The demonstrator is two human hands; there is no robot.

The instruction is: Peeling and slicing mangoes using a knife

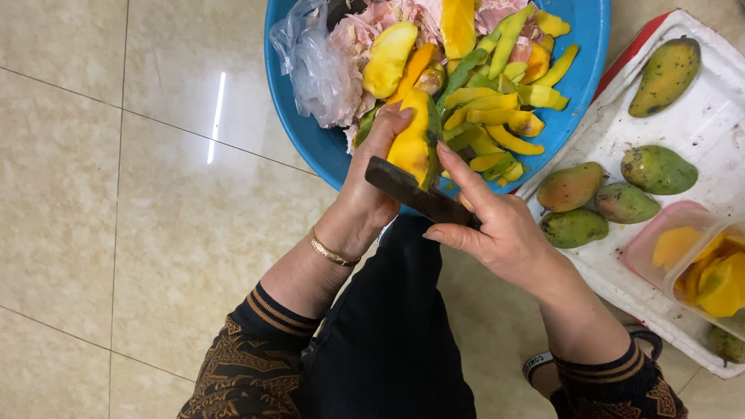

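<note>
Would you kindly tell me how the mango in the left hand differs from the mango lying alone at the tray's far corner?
The mango in the left hand is mostly peeled, showing yellow flesh; the far-corner mango keeps its whole green skin with dark spots. The first is gripped over the blue basin, a knife against it; the second rests untouched on the white tray.

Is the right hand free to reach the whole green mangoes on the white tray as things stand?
Probably not yet: the right hand grips a dark-handled knife against the half-peeled yellow mango. The whole green mangoes lie close beside it on the white tray, with nothing between.
</note>
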